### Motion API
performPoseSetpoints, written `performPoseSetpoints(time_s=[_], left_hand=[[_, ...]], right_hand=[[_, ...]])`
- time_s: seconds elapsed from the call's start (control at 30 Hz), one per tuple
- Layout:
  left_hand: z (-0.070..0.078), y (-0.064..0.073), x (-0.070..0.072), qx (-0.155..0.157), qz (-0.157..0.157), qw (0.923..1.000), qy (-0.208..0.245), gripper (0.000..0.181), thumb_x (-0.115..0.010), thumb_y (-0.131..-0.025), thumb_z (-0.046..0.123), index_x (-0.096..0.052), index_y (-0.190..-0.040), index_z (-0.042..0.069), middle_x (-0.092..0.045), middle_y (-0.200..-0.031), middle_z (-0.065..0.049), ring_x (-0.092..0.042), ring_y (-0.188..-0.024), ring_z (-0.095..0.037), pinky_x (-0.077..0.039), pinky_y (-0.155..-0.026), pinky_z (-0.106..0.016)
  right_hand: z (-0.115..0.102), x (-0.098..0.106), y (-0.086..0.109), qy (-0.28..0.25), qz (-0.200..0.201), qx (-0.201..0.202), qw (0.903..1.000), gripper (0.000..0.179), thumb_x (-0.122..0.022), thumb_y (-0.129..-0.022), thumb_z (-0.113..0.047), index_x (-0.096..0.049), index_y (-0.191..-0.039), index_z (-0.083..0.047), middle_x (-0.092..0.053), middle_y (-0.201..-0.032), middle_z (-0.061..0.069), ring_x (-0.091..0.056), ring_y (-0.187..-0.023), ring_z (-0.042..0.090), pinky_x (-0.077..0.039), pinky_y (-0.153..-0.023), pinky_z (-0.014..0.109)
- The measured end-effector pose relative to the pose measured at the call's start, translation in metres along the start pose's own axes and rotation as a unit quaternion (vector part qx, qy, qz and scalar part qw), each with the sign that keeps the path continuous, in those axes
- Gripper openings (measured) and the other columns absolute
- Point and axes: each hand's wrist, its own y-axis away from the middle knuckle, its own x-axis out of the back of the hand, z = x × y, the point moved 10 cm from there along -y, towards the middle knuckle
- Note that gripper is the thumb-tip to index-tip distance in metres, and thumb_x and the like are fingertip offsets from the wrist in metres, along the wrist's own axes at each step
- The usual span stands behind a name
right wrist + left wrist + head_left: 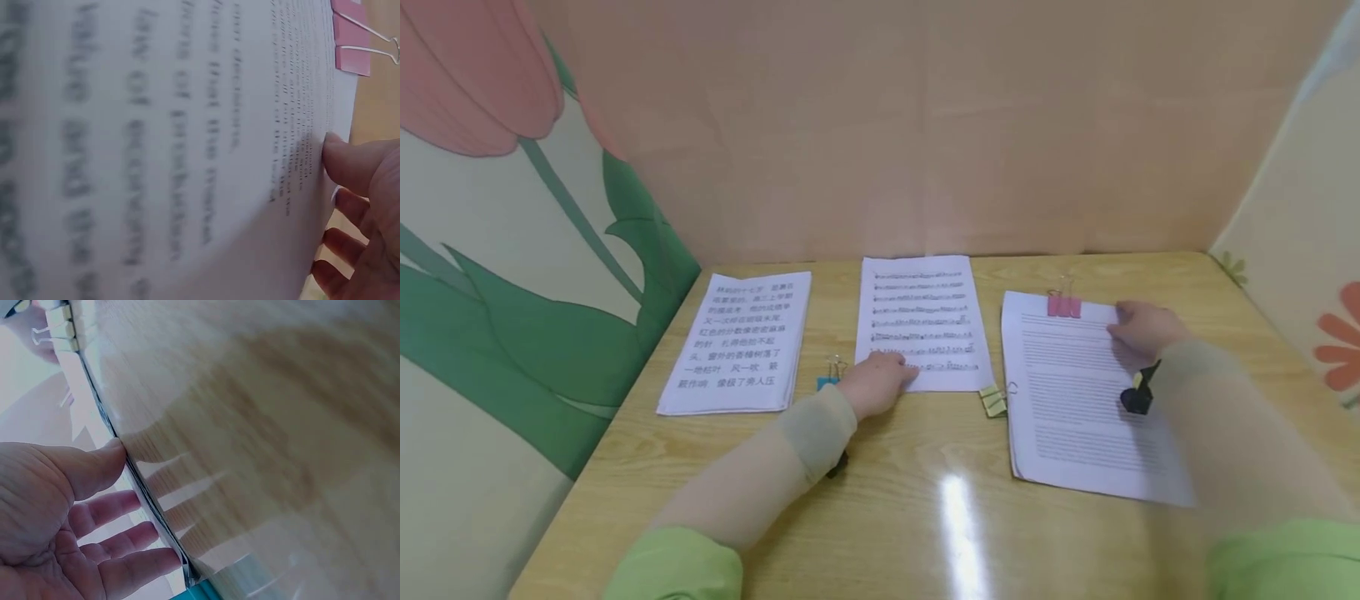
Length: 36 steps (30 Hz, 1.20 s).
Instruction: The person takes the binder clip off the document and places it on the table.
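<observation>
A stack of sheet music (925,308) lies in the middle, with a yellow binder clip (993,402) at its lower right corner and a teal binder clip (827,382) near its lower left. My left hand (876,383) touches the stack's near edge, the thumb and straight fingers along it in the left wrist view. On the right lies a stack of printed text pages (1090,400) with a pink binder clip (1064,307) on its top edge. My right hand (1150,327) pinches that stack's right edge, thumb on top; the right wrist view shows fingertips at the edge, partly hidden.
Another stack of pages with large Chinese print (737,342) lies on the left of the wooden table (880,517). A pinkish panel (925,125) stands behind the table, and flower-painted walls (602,333) flank it. A dark wrist-worn camera (1137,400) hangs over the right pages.
</observation>
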Motion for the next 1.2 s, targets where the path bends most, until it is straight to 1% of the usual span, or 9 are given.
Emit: performPoseSetpoints(time_s=[0.27, 0.4, 0.53, 0.77, 0.9, 0.97, 1.03, 1.1, 1.2], left_hand=[[-0.001, 0.000, -0.001, 0.008, -0.002, 0.9999, -0.006, 0.038, -0.043, -0.103, 0.027, -0.048, -0.141, 0.026, -0.045, -0.146, -0.004, -0.039, -0.135, -0.026, -0.033, -0.110, -0.042], [0.000, 0.000, -0.001, 0.007, -0.001, 1.0000, -0.004, 0.038, -0.043, -0.104, 0.027, -0.049, -0.141, 0.026, -0.045, -0.146, -0.004, -0.039, -0.135, -0.026, -0.033, -0.110, -0.042], [0.000, 0.000, 0.000, 0.006, 0.002, 1.0000, -0.006, 0.038, -0.043, -0.103, 0.027, -0.049, -0.141, 0.026, -0.045, -0.146, -0.004, -0.039, -0.135, -0.026, -0.033, -0.110, -0.042], [-0.001, 0.001, 0.000, 0.007, 0.000, 1.0000, 0.007, 0.038, -0.043, -0.103, 0.026, -0.049, -0.141, 0.025, -0.044, -0.146, -0.004, -0.039, -0.135, -0.026, -0.032, -0.110, -0.042], [-0.001, 0.001, 0.000, 0.007, 0.000, 1.0000, 0.004, 0.038, -0.043, -0.103, 0.027, -0.049, -0.141, 0.026, -0.044, -0.146, -0.003, -0.038, -0.135, -0.026, -0.032, -0.111, -0.043], [-0.001, 0.002, 0.000, 0.005, -0.001, 1.0000, 0.004, 0.038, -0.043, -0.103, 0.026, -0.049, -0.141, 0.026, -0.044, -0.147, -0.003, -0.038, -0.136, -0.026, -0.031, -0.111, -0.043], [0.000, 0.002, 0.000, 0.003, -0.003, 1.0000, 0.004, 0.039, -0.044, -0.103, 0.026, -0.048, -0.141, 0.026, -0.043, -0.147, -0.003, -0.038, -0.136, -0.026, -0.031, -0.111, -0.043], [0.000, 0.002, 0.001, 0.002, -0.003, 1.0000, 0.006, 0.039, -0.044, -0.103, 0.026, -0.048, -0.142, 0.026, -0.043, -0.147, -0.003, -0.037, -0.136, -0.025, -0.030, -0.112, -0.043], [0.000, 0.003, 0.001, 0.001, -0.004, 1.0000, 0.006, 0.039, -0.043, -0.103, 0.026, -0.048, -0.142, 0.025, -0.043, -0.147, -0.003, -0.037, -0.137, -0.026, -0.029, -0.112, -0.043]], right_hand=[[0.005, 0.003, -0.002, 0.021, -0.023, -0.020, 0.9993, 0.077, -0.057, -0.092, -0.043, -0.027, -0.140, 0.010, -0.018, -0.133, 0.046, -0.015, -0.118, 0.067, -0.022, -0.092, 0.077], [0.007, 0.008, -0.003, 0.029, 0.000, -0.018, 0.9994, 0.076, -0.062, -0.089, -0.042, -0.035, -0.134, 0.012, -0.026, -0.126, 0.045, -0.020, -0.116, 0.063, -0.026, -0.091, 0.072], [0.010, 0.012, 0.000, -0.010, 0.023, -0.016, 0.9996, 0.072, -0.066, -0.088, -0.037, -0.037, -0.130, 0.015, -0.034, -0.124, 0.042, -0.030, -0.114, 0.058, -0.031, -0.091, 0.068], [0.020, 0.029, 0.012, -0.071, 0.099, 0.029, 0.9921, 0.038, -0.058, -0.094, -0.022, -0.055, -0.114, 0.010, -0.057, -0.108, 0.031, -0.051, -0.093, 0.042, -0.041, -0.072, 0.045], [0.022, 0.038, 0.027, -0.094, 0.103, 0.057, 0.9886, 0.045, -0.053, -0.099, -0.028, -0.053, -0.120, 0.012, -0.053, -0.116, 0.037, -0.052, -0.097, 0.041, -0.044, -0.068, 0.035], [0.026, 0.041, 0.034, -0.110, 0.096, 0.055, 0.9877, 0.050, -0.051, -0.100, -0.032, -0.050, -0.124, 0.012, -0.050, -0.121, 0.038, -0.055, -0.094, 0.032, -0.047, -0.064, 0.032], [0.030, 0.046, 0.041, -0.129, 0.095, 0.055, 0.9855, 0.052, -0.051, -0.100, -0.034, -0.049, -0.127, 0.011, -0.053, -0.120, 0.033, -0.055, -0.087, 0.018, -0.050, -0.060, 0.031], [0.032, 0.052, 0.048, -0.143, 0.098, 0.058, 0.9832, 0.053, -0.053, -0.099, -0.035, -0.049, -0.127, 0.010, -0.062, -0.110, 0.015, -0.052, -0.080, 0.007, -0.050, -0.060, 0.030], [0.034, 0.058, 0.059, -0.170, 0.093, 0.055, 0.9795, 0.054, -0.054, -0.098, -0.036, -0.048, -0.127, 0.008, -0.060, -0.093, -0.012, -0.052, -0.074, 0.004, -0.048, -0.061, 0.028]])
